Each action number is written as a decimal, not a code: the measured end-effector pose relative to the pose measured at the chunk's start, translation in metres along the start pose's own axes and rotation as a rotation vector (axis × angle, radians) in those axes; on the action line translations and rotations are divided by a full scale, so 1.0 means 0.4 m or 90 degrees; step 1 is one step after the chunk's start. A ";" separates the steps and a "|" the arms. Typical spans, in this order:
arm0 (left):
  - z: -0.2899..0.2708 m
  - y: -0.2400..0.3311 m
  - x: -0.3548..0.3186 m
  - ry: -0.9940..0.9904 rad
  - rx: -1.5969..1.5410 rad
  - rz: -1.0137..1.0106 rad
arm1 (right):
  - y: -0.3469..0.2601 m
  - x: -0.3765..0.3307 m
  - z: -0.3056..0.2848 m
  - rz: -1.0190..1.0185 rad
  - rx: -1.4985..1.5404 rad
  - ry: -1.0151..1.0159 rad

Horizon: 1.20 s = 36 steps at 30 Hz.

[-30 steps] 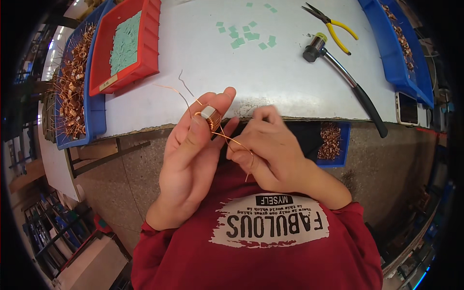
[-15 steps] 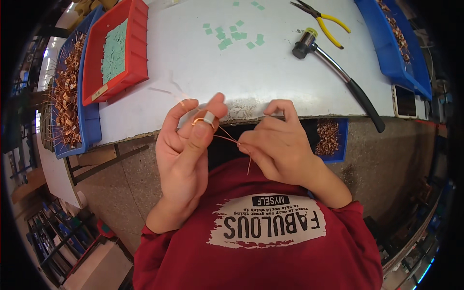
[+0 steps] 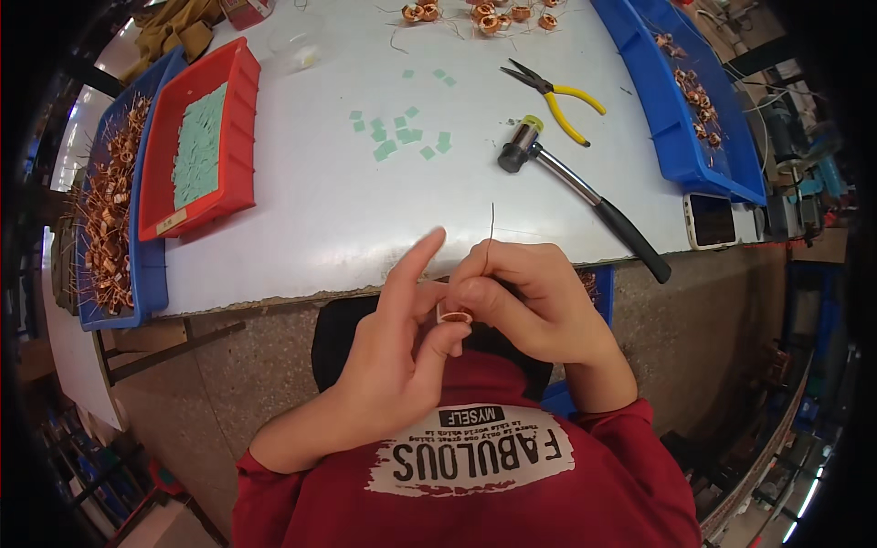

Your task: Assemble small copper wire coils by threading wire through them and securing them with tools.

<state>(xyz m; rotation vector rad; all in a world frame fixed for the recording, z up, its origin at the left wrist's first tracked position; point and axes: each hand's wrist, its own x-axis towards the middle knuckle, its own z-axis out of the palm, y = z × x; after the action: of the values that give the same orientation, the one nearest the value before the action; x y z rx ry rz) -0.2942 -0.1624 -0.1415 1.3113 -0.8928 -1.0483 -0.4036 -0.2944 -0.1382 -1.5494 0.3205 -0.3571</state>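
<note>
Copper coil held between both hands at the tabletop edge

Head view: a small ring-shaped coil (image 3: 454, 317) of copper wire is held just below the near edge of the white tabletop (image 3: 301, 219), in front of the red shirt. The left hand (image 3: 397, 352) is closed loosely beside it, with the thumb tip pressed against the coil and the forefinger stretched straight up and away, free of anything. The right hand (image 3: 530, 301) is curled tight, its fingers (image 3: 480, 297) pinched on the coil from the other side and on a thin wire (image 3: 491, 228) that rises straight up from the grip over the tabletop. The two hands are touching around the coil.

On the tabletop, well apart from the hands, a hammer (image 3: 585, 192) with a black handle is laid slantwise, and yellow-handled pliers (image 3: 557, 96) are set just beyond its head. Small green squares (image 3: 397, 137) are scattered near the middle. At the left a red bin (image 3: 242, 119) filled with more green squares is seen, and beside it a blue bin (image 3: 146, 283) of copper coils. A second blue bin (image 3: 681, 128) is placed at the right, with a phone (image 3: 713, 221) lying just beside its near end. More finished coils (image 3: 484, 16) are gathered at the far edge.
</note>
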 end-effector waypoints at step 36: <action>-0.146 0.001 -0.035 0.001 -0.452 -0.271 | -0.039 0.306 -0.131 -0.184 -0.853 -0.224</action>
<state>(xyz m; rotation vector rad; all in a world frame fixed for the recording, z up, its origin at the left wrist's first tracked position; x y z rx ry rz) -0.2432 -0.1310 -0.1447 0.8987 -0.1799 -1.5152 -0.3148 -0.3929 -0.1198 -2.9418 0.0126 -0.0376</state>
